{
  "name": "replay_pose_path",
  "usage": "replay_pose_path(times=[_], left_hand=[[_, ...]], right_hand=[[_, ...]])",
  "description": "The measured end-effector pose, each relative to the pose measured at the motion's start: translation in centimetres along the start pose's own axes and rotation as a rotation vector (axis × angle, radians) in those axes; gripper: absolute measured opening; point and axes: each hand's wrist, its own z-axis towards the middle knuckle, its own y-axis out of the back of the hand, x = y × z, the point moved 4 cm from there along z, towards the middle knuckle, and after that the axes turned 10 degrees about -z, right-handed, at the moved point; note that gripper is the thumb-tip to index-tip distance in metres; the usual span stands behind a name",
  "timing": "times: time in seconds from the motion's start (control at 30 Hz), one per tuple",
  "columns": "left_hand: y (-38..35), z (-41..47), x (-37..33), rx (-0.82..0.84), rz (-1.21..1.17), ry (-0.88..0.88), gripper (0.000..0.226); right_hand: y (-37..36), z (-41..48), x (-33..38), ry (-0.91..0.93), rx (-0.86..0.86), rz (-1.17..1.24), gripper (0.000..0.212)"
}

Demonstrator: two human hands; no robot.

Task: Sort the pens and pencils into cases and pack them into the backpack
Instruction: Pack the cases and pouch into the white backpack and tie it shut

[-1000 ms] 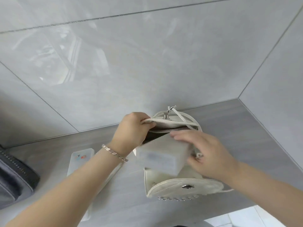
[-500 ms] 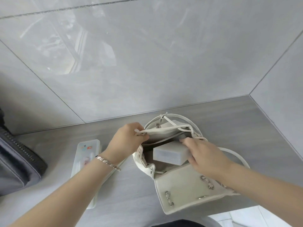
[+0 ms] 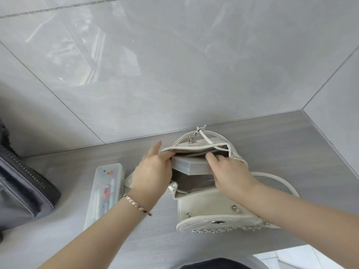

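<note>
With her left hand [image 3: 153, 167] pinching the white backpack [image 3: 211, 208] mouth open and her right hand [image 3: 229, 169] curled flat on the grey case [image 3: 191, 166], half inside, it may jam on the rim, while the clear case [image 3: 104, 191] waits beside.

Glossy wall tiles [image 3: 174, 65]; frosted plastic case [image 3: 105, 189]; leathery backpack [image 3: 211, 210].

A tiled room of a home, perhaps a kitchen or bathroom, is suggested: a grey table [image 3: 272, 144] is set in a corner, and large glossy grey wall tiles [image 3: 174, 65] are seen beyond the fingers.
</note>
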Motion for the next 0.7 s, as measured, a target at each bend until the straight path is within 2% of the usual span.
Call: replay_pose_path(times=[0.07, 0.17, 0.23, 0.3, 0.37, 0.53, 0.63, 0.7], left_hand=[[-0.7, 0.3, 0.7, 0.053, -0.163, 0.101, 0.05], [-1.9, 0.0, 1.5, 0.197, -0.315, 0.122, 0.067], [-2.4, -0.4, 1.9, 0.141, -0.366, 0.141, 0.064], [-3.0, -0.6, 1.8, 0.075, -0.416, 0.123, 0.06], [-3.2, -0.6, 1.1, 0.067, -0.448, 0.104, 0.068], [-2.1, -1.0, -1.5, 0.121, -0.459, -0.018, 0.082], [-2.0, -1.9, -3.3, 0.195, -0.455, -0.103, 0.085], [-2.1, -1.8, -3.5, 0.216, -0.455, -0.092, 0.086]], right_hand=[[-0.1, 0.0, -0.4, 0.008, 0.014, 0.006, 0.041], [-0.3, -0.3, -0.9, 0.017, 0.003, 0.04, 0.034], [-0.3, -0.4, -0.8, 0.007, -0.014, 0.059, 0.036], [-0.3, -0.4, -0.5, 0.006, -0.007, 0.039, 0.046], [-0.4, -0.4, -0.2, 0.015, 0.018, -0.026, 0.05], [-0.5, 1.1, 0.5, 0.1, 0.122, -0.261, 0.05], [-1.5, 3.6, 1.8, 0.221, 0.26, -0.387, 0.048], [-3.1, 4.1, 2.4, 0.272, 0.362, -0.433, 0.047]])
